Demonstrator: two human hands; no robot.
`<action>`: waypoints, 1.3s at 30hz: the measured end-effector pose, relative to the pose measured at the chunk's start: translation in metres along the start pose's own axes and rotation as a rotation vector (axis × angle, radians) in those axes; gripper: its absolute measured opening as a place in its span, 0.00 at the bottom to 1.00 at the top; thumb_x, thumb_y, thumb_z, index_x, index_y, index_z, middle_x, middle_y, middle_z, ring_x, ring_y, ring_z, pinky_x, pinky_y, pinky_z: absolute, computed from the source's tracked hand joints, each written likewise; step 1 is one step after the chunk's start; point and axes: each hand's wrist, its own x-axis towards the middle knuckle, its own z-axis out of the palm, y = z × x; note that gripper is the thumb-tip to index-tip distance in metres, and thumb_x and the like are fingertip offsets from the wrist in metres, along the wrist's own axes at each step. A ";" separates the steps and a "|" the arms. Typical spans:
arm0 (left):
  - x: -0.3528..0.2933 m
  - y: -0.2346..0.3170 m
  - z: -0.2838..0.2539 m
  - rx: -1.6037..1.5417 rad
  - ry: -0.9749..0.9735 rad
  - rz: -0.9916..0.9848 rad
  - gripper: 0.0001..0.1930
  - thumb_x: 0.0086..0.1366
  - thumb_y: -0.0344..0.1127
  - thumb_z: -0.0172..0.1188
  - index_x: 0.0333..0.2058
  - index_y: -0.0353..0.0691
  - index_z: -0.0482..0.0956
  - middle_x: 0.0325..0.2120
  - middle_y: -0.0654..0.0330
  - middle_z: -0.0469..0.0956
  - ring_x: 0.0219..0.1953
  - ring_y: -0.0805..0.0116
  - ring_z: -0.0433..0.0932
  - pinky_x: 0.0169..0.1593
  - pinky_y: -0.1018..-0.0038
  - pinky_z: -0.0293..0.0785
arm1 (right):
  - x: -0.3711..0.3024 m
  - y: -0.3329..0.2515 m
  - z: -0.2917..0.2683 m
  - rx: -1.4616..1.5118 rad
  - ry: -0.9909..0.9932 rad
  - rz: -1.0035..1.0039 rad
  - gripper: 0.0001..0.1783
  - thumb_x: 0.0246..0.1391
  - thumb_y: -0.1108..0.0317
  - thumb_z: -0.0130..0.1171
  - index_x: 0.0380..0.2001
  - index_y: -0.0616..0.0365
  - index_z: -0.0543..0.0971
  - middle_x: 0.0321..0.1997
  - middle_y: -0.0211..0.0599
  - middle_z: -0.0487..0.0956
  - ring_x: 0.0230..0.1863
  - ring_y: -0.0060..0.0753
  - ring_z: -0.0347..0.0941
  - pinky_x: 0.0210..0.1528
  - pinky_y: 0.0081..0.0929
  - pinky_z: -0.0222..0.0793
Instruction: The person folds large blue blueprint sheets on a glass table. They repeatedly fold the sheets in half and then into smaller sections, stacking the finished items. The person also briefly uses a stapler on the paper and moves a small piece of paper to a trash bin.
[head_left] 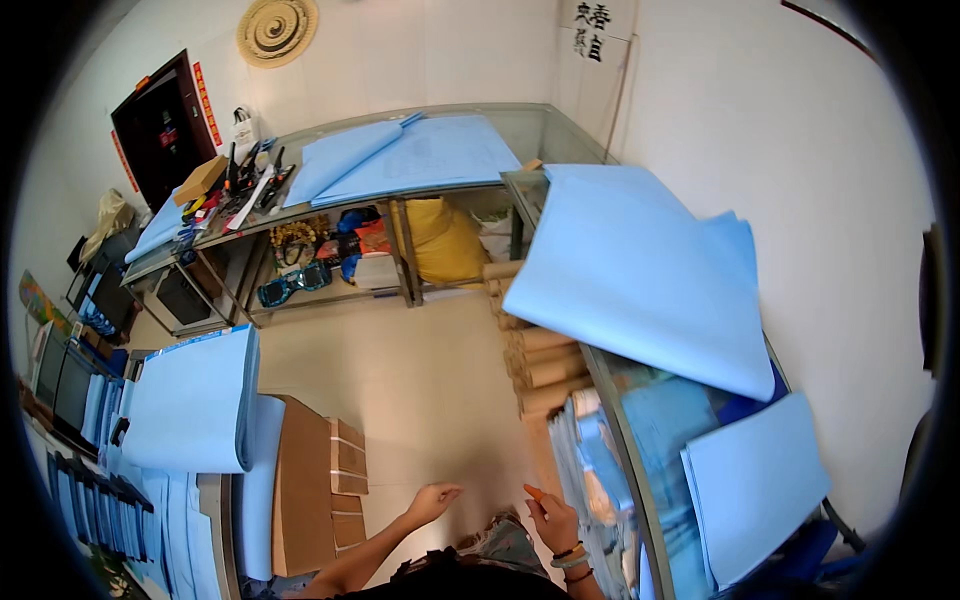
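Observation:
My left hand hangs over the floor at the lower middle, with its fingers loosely stretched toward the right and nothing visible in it. Just right of it, my right hand is closed on a small orange object, whose tip sticks out past the fingers. Too little of it shows to tell its kind. Bracelets circle the right wrist. Near the right hand, folded sheets and clear plastic lie under a glass-topped table.
Blue sheets and a folded blue stack lie on the right table. Brown cardboard rolls sit beneath it. To the left are a cardboard box and more blue sheets. A far table holds a blue sheet and tools.

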 end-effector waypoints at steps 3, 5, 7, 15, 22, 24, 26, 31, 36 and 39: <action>0.052 0.006 -0.029 0.096 0.025 0.025 0.10 0.65 0.33 0.55 0.42 0.38 0.81 0.37 0.55 0.83 0.37 0.63 0.82 0.42 0.70 0.77 | 0.056 0.013 0.017 0.005 -0.044 -0.030 0.11 0.54 0.71 0.60 0.41 0.57 0.81 0.31 0.36 0.81 0.22 0.28 0.77 0.24 0.24 0.71; 0.086 0.007 -0.049 0.131 0.042 0.032 0.10 0.65 0.33 0.55 0.42 0.39 0.81 0.37 0.54 0.82 0.37 0.59 0.81 0.42 0.69 0.77 | 0.100 0.019 0.029 0.050 -0.064 -0.066 0.11 0.54 0.71 0.60 0.42 0.56 0.81 0.30 0.36 0.80 0.22 0.28 0.76 0.24 0.24 0.71; 0.105 0.009 -0.065 0.101 0.038 0.010 0.11 0.64 0.34 0.55 0.43 0.40 0.81 0.37 0.52 0.81 0.38 0.54 0.80 0.42 0.67 0.76 | 0.153 0.011 0.037 0.065 -0.093 -0.140 0.12 0.55 0.69 0.58 0.44 0.54 0.81 0.28 0.38 0.80 0.24 0.37 0.76 0.26 0.29 0.71; 0.169 0.000 -0.172 -0.019 0.396 -0.211 0.10 0.65 0.31 0.55 0.43 0.38 0.81 0.39 0.53 0.82 0.39 0.61 0.82 0.41 0.68 0.78 | 0.393 -0.017 0.093 0.238 -0.258 -0.342 0.16 0.57 0.69 0.54 0.49 0.52 0.79 0.33 0.43 0.80 0.29 0.46 0.76 0.29 0.34 0.71; 0.174 -0.084 -0.233 -0.402 0.919 -0.324 0.10 0.67 0.29 0.53 0.42 0.30 0.79 0.34 0.55 0.82 0.37 0.65 0.81 0.42 0.72 0.78 | 0.540 -0.072 0.152 0.325 -0.225 -0.381 0.16 0.55 0.69 0.57 0.49 0.51 0.79 0.33 0.43 0.80 0.29 0.44 0.76 0.32 0.32 0.71; 0.180 -0.110 -0.240 -0.580 0.985 -0.498 0.10 0.67 0.27 0.52 0.43 0.29 0.78 0.35 0.54 0.81 0.37 0.65 0.81 0.43 0.73 0.77 | 0.573 -0.072 0.174 0.323 -0.199 -0.373 0.13 0.56 0.70 0.58 0.45 0.58 0.79 0.33 0.43 0.80 0.32 0.41 0.78 0.34 0.29 0.72; 0.208 -0.135 -0.276 -0.646 0.982 -0.544 0.10 0.67 0.27 0.52 0.43 0.28 0.78 0.35 0.54 0.81 0.37 0.66 0.80 0.43 0.73 0.77 | 0.605 -0.068 0.202 0.342 -0.165 -0.334 0.12 0.56 0.70 0.58 0.43 0.61 0.79 0.33 0.43 0.80 0.33 0.39 0.79 0.35 0.28 0.73; 0.312 -0.178 -0.386 -0.482 0.795 -0.342 0.11 0.68 0.28 0.51 0.43 0.27 0.78 0.35 0.54 0.81 0.37 0.68 0.79 0.44 0.73 0.76 | 0.679 -0.054 0.248 0.268 -0.146 -0.188 0.10 0.55 0.69 0.59 0.39 0.62 0.80 0.32 0.43 0.79 0.32 0.44 0.77 0.34 0.32 0.72; 0.456 -0.177 -0.514 -0.326 0.664 -0.170 0.11 0.69 0.29 0.51 0.43 0.28 0.78 0.35 0.54 0.81 0.37 0.69 0.79 0.44 0.74 0.76 | 0.759 -0.039 0.263 -0.068 -0.069 -0.305 0.10 0.56 0.69 0.57 0.38 0.63 0.79 0.32 0.45 0.78 0.32 0.50 0.74 0.34 0.37 0.70; 0.528 -0.155 -0.566 -0.207 0.530 -0.120 0.11 0.67 0.27 0.52 0.44 0.30 0.78 0.36 0.53 0.81 0.38 0.69 0.81 0.44 0.75 0.77 | 0.794 -0.039 0.265 -0.047 0.056 -0.173 0.12 0.58 0.68 0.53 0.41 0.63 0.79 0.33 0.47 0.78 0.34 0.50 0.73 0.37 0.38 0.69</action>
